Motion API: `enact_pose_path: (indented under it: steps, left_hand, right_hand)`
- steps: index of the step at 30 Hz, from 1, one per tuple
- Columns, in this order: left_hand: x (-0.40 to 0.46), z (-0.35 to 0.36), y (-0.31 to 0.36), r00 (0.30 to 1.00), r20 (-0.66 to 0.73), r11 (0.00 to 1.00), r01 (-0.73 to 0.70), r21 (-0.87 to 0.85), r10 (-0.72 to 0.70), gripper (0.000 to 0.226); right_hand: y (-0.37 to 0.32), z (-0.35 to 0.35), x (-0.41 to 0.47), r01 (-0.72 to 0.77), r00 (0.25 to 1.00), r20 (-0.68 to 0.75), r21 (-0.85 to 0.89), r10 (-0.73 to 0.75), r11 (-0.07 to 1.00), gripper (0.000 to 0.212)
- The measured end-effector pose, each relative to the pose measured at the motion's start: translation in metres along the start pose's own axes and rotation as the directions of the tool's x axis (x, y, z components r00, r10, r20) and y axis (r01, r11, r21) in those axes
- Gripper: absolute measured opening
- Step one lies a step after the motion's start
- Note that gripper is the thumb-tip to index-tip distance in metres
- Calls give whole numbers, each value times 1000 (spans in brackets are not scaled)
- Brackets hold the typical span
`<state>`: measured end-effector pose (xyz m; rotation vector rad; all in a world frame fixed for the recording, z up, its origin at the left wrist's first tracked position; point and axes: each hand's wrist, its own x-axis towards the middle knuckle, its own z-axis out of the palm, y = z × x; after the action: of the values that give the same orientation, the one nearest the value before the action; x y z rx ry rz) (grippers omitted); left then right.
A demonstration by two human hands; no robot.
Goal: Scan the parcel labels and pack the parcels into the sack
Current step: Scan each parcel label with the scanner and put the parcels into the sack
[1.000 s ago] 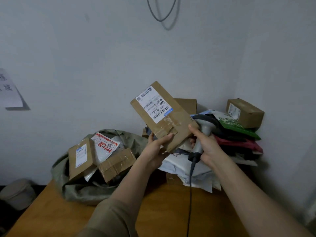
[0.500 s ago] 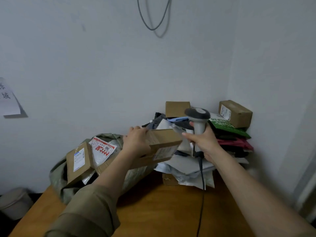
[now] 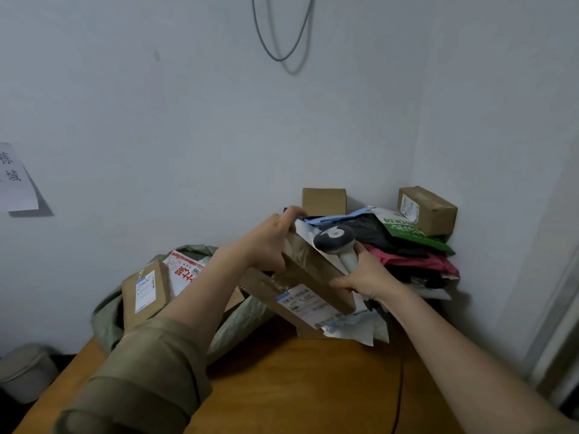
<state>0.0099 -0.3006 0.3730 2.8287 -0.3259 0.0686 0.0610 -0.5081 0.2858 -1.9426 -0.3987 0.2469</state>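
Head view: flat cardboard box point(image 3: 308, 285) held tilted over the table point(image 3: 297, 386), between sack point(image 3: 238, 324) and pile point(image 3: 410, 255). Left hand point(image 3: 271, 242) curled over the upper end, fingers wrapped round the edge, thumb on the near face. Right hand point(image 3: 365, 278) closed round the scanner point(image 3: 336, 241) grip, with a finger or thumb laid against the box's lower right edge; cannot tell how firmly. Label point(image 3: 308, 303) on the lower face, turned toward the table, away from the scanner head.

Judged stiff and light: thin box, corners sharp, no sag across the span, carried mostly by one hand. Tape bands glossy, so probably slick under the fingers; bare cardboard the better hold. Best taken by the long edges or one short end, thumb on one face and fingers on the other, clear of the label. Contents unknown, so no tossing; a tilt and slide into the sack mouth seems safer.

Sack slumped open on the table's left, already holding a box point(image 3: 144, 294) on end and a white and red mailer point(image 3: 185, 270); soft walls likely to fold under a hard push. Pile of soft mailers and two small boxes in the corner, well apart from the sack. Scanner cable point(image 3: 400, 396) trailing across the table.
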Motion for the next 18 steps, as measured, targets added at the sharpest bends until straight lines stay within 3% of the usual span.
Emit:
enact_pose_path:
  steps: [3,5,9,11,13,16,18]
  left_hand:
    - [-1,1,4,1000,16,999,-22,-36,22,99]
    - [0,-1,4,1000,-5,996,-27,-89,27,98]
    - [1,-3,1,1000,-7,980,16,-198,-17,96]
    - [0,-1,-1,999,-37,974,13,-226,-22,91]
    - [-1,0,-7,987,-157,963,-7,-271,-37,86]
    - [-4,3,-21,917,-310,880,82,-468,-250,104]
    - [-9,10,-26,879,-233,744,182,-643,-416,122]
  right_hand:
    - [3,1,-2,-31,998,56,139,24,990,74]
    - [7,0,-2,-61,991,133,286,23,956,84]
    - [5,5,0,-17,988,153,109,0,994,110]
    - [2,8,1,-3,996,90,76,-4,997,101]
    - [0,8,1,-21,1000,0,147,21,989,92]
    - [3,3,6,-60,988,-119,292,99,954,101]
    - [1,-1,9,-84,981,-125,416,148,905,94]
